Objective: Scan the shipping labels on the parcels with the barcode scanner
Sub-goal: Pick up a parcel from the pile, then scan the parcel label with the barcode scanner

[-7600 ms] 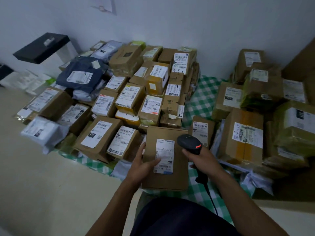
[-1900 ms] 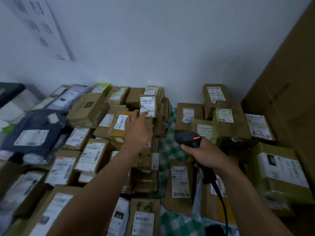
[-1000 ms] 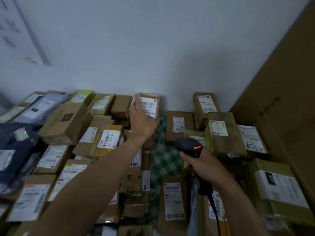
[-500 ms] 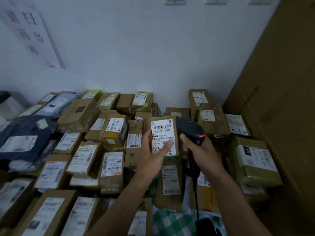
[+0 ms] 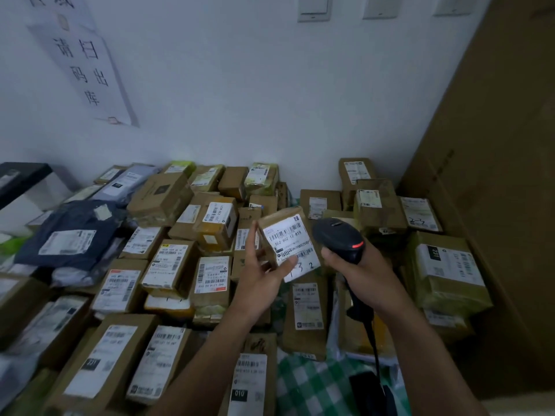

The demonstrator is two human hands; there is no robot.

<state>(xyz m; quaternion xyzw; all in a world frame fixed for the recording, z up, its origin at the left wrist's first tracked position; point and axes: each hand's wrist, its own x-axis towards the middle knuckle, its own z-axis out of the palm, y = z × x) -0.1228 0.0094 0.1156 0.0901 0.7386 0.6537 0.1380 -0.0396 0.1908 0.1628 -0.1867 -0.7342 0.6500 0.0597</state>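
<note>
Head view: a person's left hand [image 5: 264,277] holds a small brown parcel [image 5: 279,219] tilted in the air, the thumb pressed on the lower part of its white shipping label [image 5: 292,246] and the fingers [image 5: 251,237] curled round its left edge. Just right of the parcel, the right hand [image 5: 363,271] is wrapped tight round the grip of a black barcode scanner [image 5: 338,238], a red light glowing on its head. The scanner's cable [image 5: 372,340] hangs below and right of the parcel. Beneath and to both sides of the parcel lie heaped labelled boxes [image 5: 177,265] on a green checked cloth [image 5: 309,385]. A dark blue mailer bag [image 5: 75,232] sits well to the parcel's left; behind it rises a white wall [image 5: 240,100].
</note>
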